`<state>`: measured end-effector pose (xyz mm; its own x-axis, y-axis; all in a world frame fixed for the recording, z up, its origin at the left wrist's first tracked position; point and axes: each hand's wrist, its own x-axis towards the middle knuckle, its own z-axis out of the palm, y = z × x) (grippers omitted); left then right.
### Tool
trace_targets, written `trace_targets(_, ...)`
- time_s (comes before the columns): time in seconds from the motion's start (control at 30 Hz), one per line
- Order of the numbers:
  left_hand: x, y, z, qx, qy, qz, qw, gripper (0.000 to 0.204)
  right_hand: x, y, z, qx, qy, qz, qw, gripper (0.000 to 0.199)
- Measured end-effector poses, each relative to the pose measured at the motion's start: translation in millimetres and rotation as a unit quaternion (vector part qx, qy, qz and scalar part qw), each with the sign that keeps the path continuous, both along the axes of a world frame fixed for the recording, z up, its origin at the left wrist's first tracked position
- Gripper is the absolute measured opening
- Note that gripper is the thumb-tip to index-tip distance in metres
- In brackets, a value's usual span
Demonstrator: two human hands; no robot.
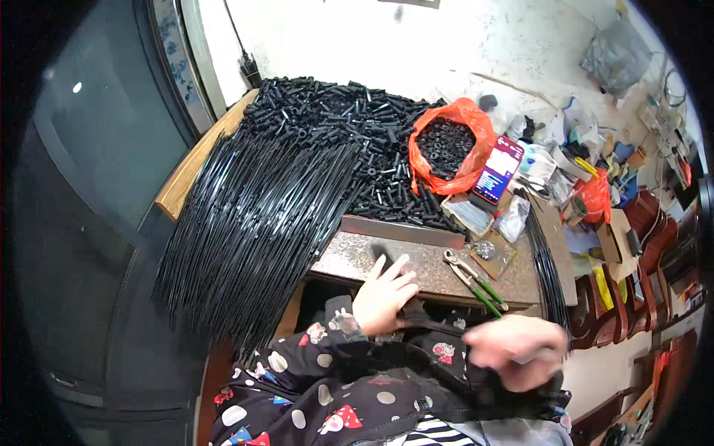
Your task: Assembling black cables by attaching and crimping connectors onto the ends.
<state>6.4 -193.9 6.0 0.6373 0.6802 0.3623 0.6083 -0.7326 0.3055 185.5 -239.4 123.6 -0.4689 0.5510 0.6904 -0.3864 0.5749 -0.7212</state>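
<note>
Right down by the lens, the right hand (pixel 517 351) is showing up as a motion-blurred fist hanging over the lap, and honestly I can't tell what it's gripping, if anything. Left hand (pixel 383 297) is lying flat with fingers spread on the near edge of the rusty metal plate (pixel 416 264), holding nothing, though something thin and dark seems to be running under the palm toward the other hand.

Biggest thing nearby is the bundle of black rods (pixel 253 223), fanning down off the bench just left of that open hand, near but not touching. My guess: they're looking light, a bit springy and slick, so pinching one around its middle is probably beating grabbing a tip.

Green-handled pliers (pixel 476 281) are sitting just right of the fingers. Further back, a heap of short black tubes (pixel 335 126), an orange bag (pixel 450 145) of more bits, and a phone (pixel 498 169).
</note>
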Motion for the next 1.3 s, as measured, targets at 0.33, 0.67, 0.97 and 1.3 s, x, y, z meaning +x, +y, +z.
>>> trace_targets(0.33,6,11,18,-0.135,-0.232,-0.099,0.958,0.015,-13,-6,16,-0.128,0.18,-0.314,0.923,0.033)
trace_targets(0.67,40,21,35,-0.301,-0.84,-0.019,0.451,0.024,-45,77,-85,-0.496,0.453,-0.126,0.73,0.033)
trace_targets(0.97,37,-14,56,-0.463,-0.475,-0.136,0.736,0.029,-17,83,-30,-0.214,0.291,-0.233,0.903,0.023)
trace_targets(1.3,16,70,69,-0.253,-0.347,-0.043,0.902,0.013,-47,67,-127,-0.351,-0.013,-0.096,0.931,0.018)
